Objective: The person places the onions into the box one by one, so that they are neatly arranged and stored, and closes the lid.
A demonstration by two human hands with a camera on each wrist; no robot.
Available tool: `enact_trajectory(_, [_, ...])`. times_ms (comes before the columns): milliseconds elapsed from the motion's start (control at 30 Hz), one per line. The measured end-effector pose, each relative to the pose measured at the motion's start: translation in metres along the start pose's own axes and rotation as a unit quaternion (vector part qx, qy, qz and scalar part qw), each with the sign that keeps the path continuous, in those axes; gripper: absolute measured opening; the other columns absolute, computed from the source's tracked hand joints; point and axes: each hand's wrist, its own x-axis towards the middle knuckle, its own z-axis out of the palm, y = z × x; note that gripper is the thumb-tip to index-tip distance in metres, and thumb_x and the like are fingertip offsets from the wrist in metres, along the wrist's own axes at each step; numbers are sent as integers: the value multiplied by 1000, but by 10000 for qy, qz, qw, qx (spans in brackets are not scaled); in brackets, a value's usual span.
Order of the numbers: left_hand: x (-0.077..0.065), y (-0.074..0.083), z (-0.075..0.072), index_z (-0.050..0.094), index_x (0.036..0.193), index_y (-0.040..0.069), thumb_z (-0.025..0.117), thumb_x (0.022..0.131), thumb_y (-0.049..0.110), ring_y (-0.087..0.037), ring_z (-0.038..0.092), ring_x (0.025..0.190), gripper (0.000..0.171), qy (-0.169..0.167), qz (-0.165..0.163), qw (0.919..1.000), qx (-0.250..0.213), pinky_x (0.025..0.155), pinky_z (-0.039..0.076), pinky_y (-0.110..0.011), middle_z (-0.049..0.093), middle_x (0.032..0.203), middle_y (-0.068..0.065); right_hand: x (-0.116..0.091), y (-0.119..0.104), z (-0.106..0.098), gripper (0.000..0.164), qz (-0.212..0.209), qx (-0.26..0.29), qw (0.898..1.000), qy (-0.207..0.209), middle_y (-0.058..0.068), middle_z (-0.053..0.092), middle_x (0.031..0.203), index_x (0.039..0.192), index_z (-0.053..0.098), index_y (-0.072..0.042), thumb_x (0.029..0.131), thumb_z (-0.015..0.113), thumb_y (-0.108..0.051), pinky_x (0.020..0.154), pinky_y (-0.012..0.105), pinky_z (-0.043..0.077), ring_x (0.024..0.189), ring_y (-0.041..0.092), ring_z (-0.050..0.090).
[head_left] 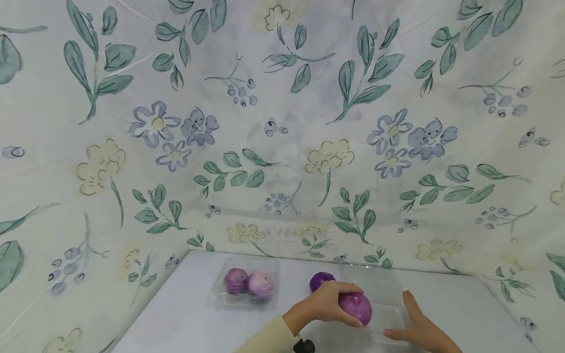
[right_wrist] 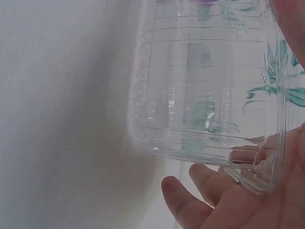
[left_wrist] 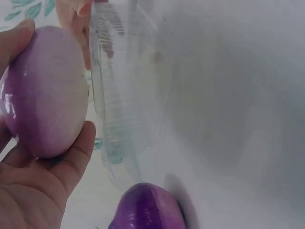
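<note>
My left hand (head_left: 325,301) grips a glossy purple onion (head_left: 358,311) between thumb and fingers, above the left side of a clear plastic clamshell box (head_left: 390,316). In the left wrist view the onion (left_wrist: 47,95) shows a purple band and a paler side, held off the table. A second, darker purple onion (head_left: 321,280) lies on the table behind the left hand. At the box's right side stands my right hand (head_left: 421,329), thumb and fingers spread. The right wrist view has its fingers (right_wrist: 186,200) extended by the box corner; whether they touch it I cannot tell.
Another clear box (head_left: 247,303) with two onions (head_left: 260,283) inside stands on the left of the white table (head_left: 176,314). Behind the table hangs a flower-patterned cloth (head_left: 282,196). The open box's raised lid (head_left: 371,274) is at the back.
</note>
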Motion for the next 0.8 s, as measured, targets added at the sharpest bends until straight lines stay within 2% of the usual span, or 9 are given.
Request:
enact_trajectory(167, [9, 5, 5, 67, 128, 20, 90, 71, 30, 1, 59, 114, 62, -120, 96, 9999, 30, 85, 49, -13, 66, 129, 7, 1, 0, 2, 126, 17, 162, 9999, -38, 37, -20, 155, 150, -14, 11, 82, 79, -38, 108, 75, -4, 142, 60, -12])
enact_trajectory(367, [22, 15, 13, 65, 129, 20, 89, 72, 32, 1, 59, 115, 62, 28, 235, 9995, 204, 85, 49, -11, 66, 131, 7, 2, 0, -1, 126, 14, -243, 9997, 75, 40, -14, 155, 150, -11, 14, 82, 78, -44, 108, 75, 1, 141, 61, -5])
enact_trajectory(533, [31, 20, 23, 65, 130, 19, 89, 73, 33, 3, 60, 114, 64, 93, 337, 9988, 339, 86, 46, -8, 66, 130, 7, 1, 1, -1, 127, 50, -275, 9996, 52, 41, -14, 154, 149, -11, 15, 81, 79, -44, 108, 75, 1, 140, 62, -5])
enact_trajectory(800, [40, 24, 37, 65, 130, 18, 88, 73, 36, 4, 60, 111, 64, 339, 306, 9965, 704, 85, 45, -7, 67, 129, 7, 0, 0, 0, 126, -270, -489, 9984, 72, 41, -12, 155, 150, -9, 15, 80, 79, -42, 109, 75, 8, 140, 62, -6])
